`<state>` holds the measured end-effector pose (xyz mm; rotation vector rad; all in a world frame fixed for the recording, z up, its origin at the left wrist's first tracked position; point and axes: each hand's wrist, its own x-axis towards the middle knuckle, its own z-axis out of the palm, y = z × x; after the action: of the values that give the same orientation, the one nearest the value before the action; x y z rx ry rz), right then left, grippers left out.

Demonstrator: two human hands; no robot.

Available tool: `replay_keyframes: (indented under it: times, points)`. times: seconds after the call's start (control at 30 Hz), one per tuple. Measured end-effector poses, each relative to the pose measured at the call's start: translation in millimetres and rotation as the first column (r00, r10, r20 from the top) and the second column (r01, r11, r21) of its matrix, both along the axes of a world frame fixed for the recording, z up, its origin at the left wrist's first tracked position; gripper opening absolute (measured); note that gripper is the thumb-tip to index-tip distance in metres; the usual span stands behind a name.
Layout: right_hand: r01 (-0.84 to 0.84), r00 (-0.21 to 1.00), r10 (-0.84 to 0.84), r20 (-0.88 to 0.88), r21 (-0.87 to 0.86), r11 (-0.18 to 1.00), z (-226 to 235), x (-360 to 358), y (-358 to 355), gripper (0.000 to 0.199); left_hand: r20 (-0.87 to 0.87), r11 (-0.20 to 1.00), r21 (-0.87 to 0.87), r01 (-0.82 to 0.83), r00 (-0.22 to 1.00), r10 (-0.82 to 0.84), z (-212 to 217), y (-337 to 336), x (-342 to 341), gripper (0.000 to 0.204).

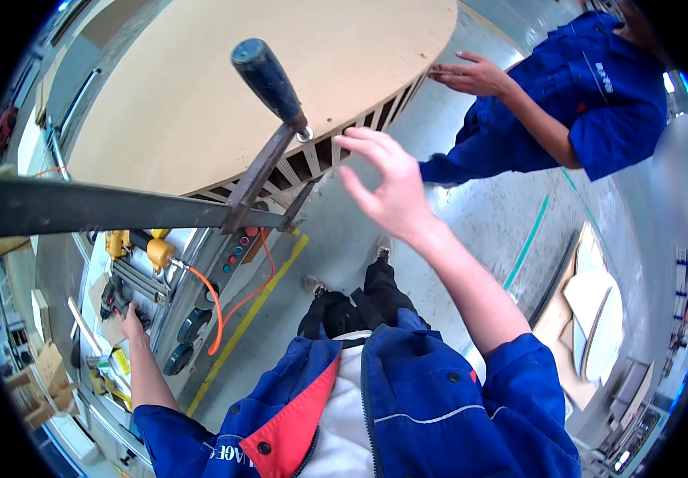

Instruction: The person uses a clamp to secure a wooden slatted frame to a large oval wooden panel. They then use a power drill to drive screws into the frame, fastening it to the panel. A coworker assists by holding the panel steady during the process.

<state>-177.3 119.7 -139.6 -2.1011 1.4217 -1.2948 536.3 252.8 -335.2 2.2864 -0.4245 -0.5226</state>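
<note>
The right hand (384, 183) is raised with fingers spread wide, holding nothing, just right of the dark-handled clamp (268, 80) fixed on the slatted near edge of the large round wooden panel (224, 88). The clamp's steel bar (105, 205) runs left across the view. The left hand (131, 325) reaches low on the left, fingers laid on a dark power tool (113, 296) on the tabletop (93, 275); how firmly it grips cannot be told. A yellow air tool (157, 251) with an orange hose (215, 311) lies just beyond. At the far right, a co-worker's hand (475, 77) rests on the panel's edge.
</note>
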Motion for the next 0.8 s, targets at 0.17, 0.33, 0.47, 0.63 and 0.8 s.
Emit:
replay_keyframes:
  times: [0.17, 0.33, 0.47, 0.63, 0.8]
  points:
    - [-0.237, 0.950, 0.218, 0.224, 0.061, 0.970, -19, 61, 31, 0.047, 0.264, 0.936, 0.335, 0.106, 0.943, -0.201, 16, -18, 15, 0.059]
    - [-0.397, 0.847, 0.325, 0.421, 0.095, 0.913, -39, 94, 48, 0.047, 0.353, 0.860, -0.262, 0.437, 0.873, -0.336, 114, -87, -115, 0.044]
    - [-0.466, 0.756, 0.326, 0.567, 0.117, 0.877, -54, 81, 54, 0.041, 0.026, 0.509, -0.556, 0.657, 0.626, -0.779, 220, -132, -264, 0.041]
    - [-0.075, 0.705, -0.053, 0.707, 0.148, 0.986, -78, 43, 18, 0.031, -0.078, 0.131, -0.715, 0.687, 0.107, -0.991, 278, -190, -364, 0.054]
    - [0.128, 0.596, -0.251, 0.763, 0.219, 0.967, -93, 33, -33, 0.041, -0.028, 0.019, -0.798, 0.603, -0.005, -1.000, 281, -243, -417, 0.088]
